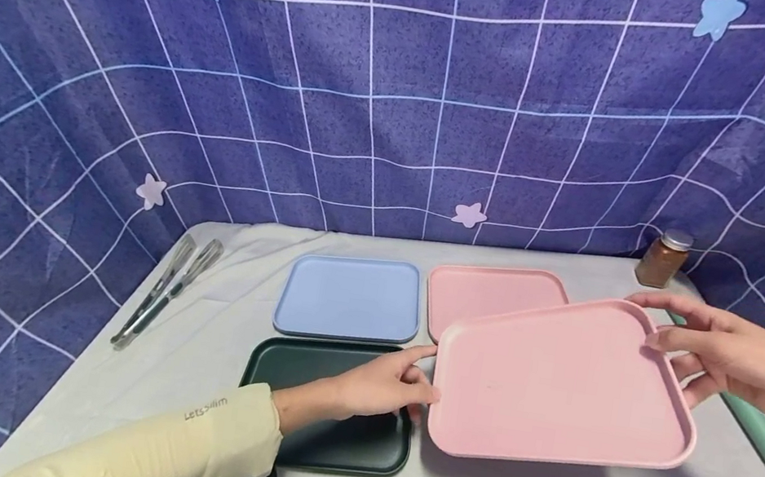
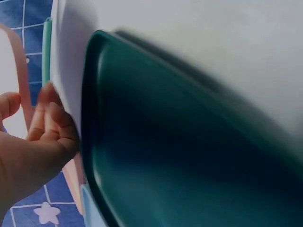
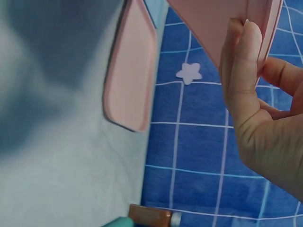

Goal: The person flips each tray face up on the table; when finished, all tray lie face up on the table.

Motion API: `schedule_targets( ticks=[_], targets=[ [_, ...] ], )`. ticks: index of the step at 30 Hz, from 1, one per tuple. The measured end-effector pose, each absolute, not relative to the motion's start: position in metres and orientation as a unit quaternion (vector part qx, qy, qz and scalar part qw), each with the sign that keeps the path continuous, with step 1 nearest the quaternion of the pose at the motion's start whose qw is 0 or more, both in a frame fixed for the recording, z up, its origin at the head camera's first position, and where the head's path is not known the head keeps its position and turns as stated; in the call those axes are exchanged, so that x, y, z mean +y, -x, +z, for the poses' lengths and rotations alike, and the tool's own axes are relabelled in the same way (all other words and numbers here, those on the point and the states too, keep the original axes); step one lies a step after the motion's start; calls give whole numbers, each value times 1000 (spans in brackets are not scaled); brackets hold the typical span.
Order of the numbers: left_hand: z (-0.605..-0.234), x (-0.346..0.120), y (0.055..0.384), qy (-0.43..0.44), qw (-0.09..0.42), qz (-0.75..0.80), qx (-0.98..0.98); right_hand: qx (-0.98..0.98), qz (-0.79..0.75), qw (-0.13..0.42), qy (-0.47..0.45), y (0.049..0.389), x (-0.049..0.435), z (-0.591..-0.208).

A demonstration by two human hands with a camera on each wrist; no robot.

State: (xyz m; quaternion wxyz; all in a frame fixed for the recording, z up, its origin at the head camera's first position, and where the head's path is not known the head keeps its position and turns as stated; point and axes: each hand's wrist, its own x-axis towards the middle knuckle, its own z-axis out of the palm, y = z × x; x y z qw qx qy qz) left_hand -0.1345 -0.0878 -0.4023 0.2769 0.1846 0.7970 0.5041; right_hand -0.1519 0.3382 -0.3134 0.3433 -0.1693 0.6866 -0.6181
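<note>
A pink tray (image 1: pixel 565 381) is held tilted above the table, its right side raised. My right hand (image 1: pixel 743 358) grips its right edge, thumb on the upper face and fingers beneath, as the right wrist view also shows. At the left edge, my left hand (image 1: pixel 382 387) holds the tray between thumb and fingers. Under the left forearm lies a dark green tray (image 1: pixel 350 452), partly covered by hand and sleeve. Behind the held tray, a second pink tray (image 1: pixel 485 295) rests on the table, partly hidden. To its left lies a blue tray (image 1: pixel 351 297).
Two metal tongs (image 1: pixel 170 293) lie at the table's left side. A brown jar with a silver lid (image 1: pixel 663 260) stands at the back right. A green rolled item (image 1: pixel 761 435) lies near the right edge. Blue grid-patterned cloth (image 1: pixel 398 134) hangs behind the table.
</note>
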Motion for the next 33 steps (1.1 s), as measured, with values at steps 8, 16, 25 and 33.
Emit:
schedule_targets(
  ticks=[8, 16, 25, 33],
  targets=[
    [-413, -92, 132, -171, 261, 556, 770, 735, -611, 259, 138, 142, 333, -338],
    [-420, -93, 133, -165, 251, 593, 747, 732, -646, 192, 104, 139, 332, -358],
    [-421, -94, 137, -161, 194, 606, 754, 743, -596, 275, 131, 138, 343, -383],
    [-422, -94, 136, -162, 227, 594, 755, 735, -577, 337, 116, 133, 349, -398]
  ],
)
